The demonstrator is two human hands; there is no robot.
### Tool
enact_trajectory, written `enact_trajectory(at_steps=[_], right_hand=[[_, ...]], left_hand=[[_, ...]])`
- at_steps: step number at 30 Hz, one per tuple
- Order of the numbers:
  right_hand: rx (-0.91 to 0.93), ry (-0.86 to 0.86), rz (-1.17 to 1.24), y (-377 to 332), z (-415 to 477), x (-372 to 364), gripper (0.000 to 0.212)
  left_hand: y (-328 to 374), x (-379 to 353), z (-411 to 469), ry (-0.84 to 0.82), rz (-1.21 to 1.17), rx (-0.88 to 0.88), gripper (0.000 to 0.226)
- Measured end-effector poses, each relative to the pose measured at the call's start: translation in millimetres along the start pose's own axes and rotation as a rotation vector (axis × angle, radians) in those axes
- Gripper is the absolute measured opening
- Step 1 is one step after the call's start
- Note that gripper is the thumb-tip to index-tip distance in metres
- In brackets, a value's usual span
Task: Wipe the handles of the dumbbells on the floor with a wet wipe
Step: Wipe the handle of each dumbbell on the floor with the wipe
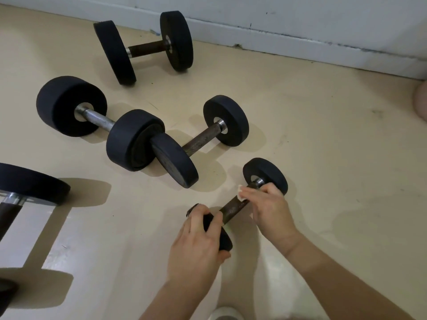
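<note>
The person is reaching both forearms forward over the beige floor (323, 139). The left hand (196, 236) is curling its fingers over the near weight (223, 239) of the smallest dumbbell (233, 210), gripping it. The right hand (270, 209) is closing round the rusty handle beside the far weight (269, 170), pinching a white wet wipe (240, 192) against the bar. This dumbbell is sitting nearest the person, apart from the others.

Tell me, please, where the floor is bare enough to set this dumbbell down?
Widest bare floor lies right of the held dumbbell, up to the wall. A smaller patch lies between the left hand and the edge dumbbell. Crowded: the middle, where the thick dumbbell and the slim dumbbell touch, with the far dumbbell behind.
</note>
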State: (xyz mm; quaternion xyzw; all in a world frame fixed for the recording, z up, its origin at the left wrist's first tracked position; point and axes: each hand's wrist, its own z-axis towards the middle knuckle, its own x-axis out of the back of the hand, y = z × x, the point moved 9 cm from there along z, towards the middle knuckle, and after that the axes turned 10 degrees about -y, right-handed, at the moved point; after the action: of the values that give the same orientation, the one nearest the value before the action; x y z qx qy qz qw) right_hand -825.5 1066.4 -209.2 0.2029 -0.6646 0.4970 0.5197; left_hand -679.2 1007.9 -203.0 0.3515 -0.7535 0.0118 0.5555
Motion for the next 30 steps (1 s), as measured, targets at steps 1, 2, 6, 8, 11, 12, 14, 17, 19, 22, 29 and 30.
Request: enact_trajectory(at_steps=[1, 2, 6, 8, 11, 12, 14, 17, 19, 22, 29, 30], right_hand=[[-0.056, 0.065, 0.039, -2.8, -0.2, 0.5, 0.028], [-0.064, 0.073, 0.072, -15.0, -1.8, -7.4, 0.023], [0.027, -0.08, 0.196, -48.1, -14.1, -23.4, 0.036], [0.041, -0.025, 0.099, -26.8, -7.3, -10.7, 0.035], [-0.173, 0.137, 0.131, 14.0, -4.5, 2.2, 0.027], [-0.217, 0.155, 0.17, 17.0, -6.9, -1.2, 0.027], [-0.235, 0.158, 0.219, 16.4, -12.2, -7.2, 0.03], [-0.252, 0.097, 0.233, 21.2, -12.7, -5.9, 0.03], [-0.267, -0.005, 0.198, 25.3, -12.1, -8.3, 0.03], [-0.262, -0.12, 0.153, 20.9, -19.2, -10.8, 0.032], [-0.145, 0.024, -0.024, -8.1, -33.0, 14.8, 0.025], [-0.188, 0.072, 0.008, -5.0, -31.5, 20.1, 0.024]], left_hand=[[-3.2, 1.2, 1.1, 0.011, -0.012, 0.008, 0.078], [-4.1, 2.3, 2.3, 0.017, -0.013, -0.003, 0.078], [-5.2, 9.2, 6.3, -0.061, 0.075, -0.074, 0.078], [-5.2, 13.4, 10.6, -0.102, 0.135, -0.129, 0.069], [4.2, 16.4, 22.8, -0.185, 0.23, -0.251, 0.054], [8.0, 16.5, 27.5, -0.222, 0.276, -0.296, 0.051], [10.7, 15.7, 34.0, -0.314, 0.329, -0.319, 0.048], [21.3, 14.5, 31.6, -0.332, 0.368, -0.371, 0.042], [35.5, 5.2, 22.2, -0.326, 0.294, -0.412, 0.038], [59.4, -15.1, 5.1, -0.286, 0.212, -0.411, 0.04], [42.0, -40.2, -13.4, -0.285, 0.118, -0.306, 0.023], [38.3, -40.4, -13.7, -0.282, 0.098, -0.305, 0.022]])
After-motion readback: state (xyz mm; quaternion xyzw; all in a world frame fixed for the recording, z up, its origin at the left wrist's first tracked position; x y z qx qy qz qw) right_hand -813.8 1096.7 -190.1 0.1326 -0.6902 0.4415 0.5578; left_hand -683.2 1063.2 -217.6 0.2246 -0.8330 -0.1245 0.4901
